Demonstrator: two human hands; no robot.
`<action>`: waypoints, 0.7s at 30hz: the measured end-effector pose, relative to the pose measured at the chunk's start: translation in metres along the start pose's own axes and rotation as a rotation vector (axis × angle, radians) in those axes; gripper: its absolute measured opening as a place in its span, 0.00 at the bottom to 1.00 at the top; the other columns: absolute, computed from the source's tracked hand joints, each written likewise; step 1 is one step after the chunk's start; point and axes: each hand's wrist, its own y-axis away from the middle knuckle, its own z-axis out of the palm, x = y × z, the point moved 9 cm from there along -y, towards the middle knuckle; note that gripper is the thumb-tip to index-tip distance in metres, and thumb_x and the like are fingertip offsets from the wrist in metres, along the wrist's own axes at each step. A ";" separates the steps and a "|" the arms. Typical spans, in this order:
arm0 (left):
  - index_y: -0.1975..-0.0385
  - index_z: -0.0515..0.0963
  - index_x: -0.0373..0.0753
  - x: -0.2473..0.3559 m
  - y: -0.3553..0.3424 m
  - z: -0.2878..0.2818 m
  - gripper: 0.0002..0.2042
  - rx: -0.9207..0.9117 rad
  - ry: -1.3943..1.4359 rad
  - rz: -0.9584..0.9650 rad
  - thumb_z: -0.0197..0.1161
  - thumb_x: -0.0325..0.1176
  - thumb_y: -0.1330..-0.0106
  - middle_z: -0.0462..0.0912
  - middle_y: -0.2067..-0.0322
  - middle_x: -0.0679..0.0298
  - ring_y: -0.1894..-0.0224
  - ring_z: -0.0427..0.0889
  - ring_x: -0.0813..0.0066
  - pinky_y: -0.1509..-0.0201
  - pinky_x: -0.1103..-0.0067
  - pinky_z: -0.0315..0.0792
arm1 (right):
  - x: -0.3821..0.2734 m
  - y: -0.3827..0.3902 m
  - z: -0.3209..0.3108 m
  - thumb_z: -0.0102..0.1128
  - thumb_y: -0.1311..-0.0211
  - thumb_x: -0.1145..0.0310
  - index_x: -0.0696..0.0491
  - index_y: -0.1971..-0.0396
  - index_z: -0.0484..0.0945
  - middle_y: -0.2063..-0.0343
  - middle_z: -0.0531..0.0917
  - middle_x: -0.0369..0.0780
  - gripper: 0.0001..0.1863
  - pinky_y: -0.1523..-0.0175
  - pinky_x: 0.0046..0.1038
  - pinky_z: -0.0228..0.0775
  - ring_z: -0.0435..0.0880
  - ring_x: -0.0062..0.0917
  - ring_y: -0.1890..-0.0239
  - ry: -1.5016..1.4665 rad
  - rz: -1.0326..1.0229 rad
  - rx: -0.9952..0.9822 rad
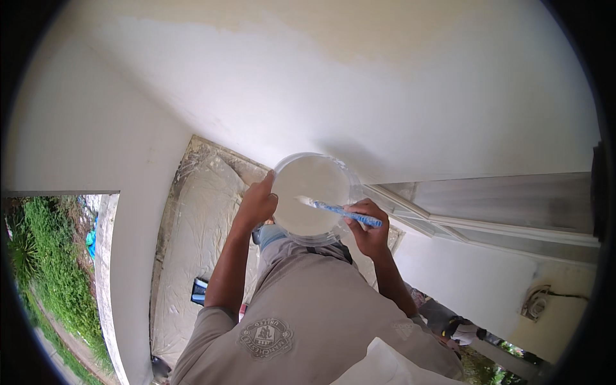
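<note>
A clear plastic bucket [351, 183] of off-white paint [308, 221] is held up before my chest. My left hand [258, 202] is closed on the bucket's left rim. In my closed right hand [369, 228] is a paintbrush [340, 209] with a blue, paint-smeared handle. The brush points left, and its pale bristles are over or in the paint; I cannot tell whether they touch it. Part of the bucket's underside and the fingers behind its rim are hidden.
A wall [256, 83], white with a beige patch above, stands close ahead. Plastic sheeting [199, 218] covers the floor, with a black-and-blue tray [199, 290] on it. A framed window [475, 231] lies right, an electrical box with a cable [536, 301] beyond. Greenery [58, 256] shows through the left opening.
</note>
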 end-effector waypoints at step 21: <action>0.35 0.78 0.26 0.045 -0.017 -0.038 0.29 -0.093 0.094 -0.060 0.52 0.22 0.40 0.91 0.62 0.37 0.70 0.94 0.48 0.63 0.61 0.89 | -0.193 -0.111 -0.038 0.74 0.27 0.74 0.60 0.54 0.88 0.59 0.96 0.46 0.08 0.54 0.30 0.89 0.97 0.29 0.62 0.146 -0.486 0.000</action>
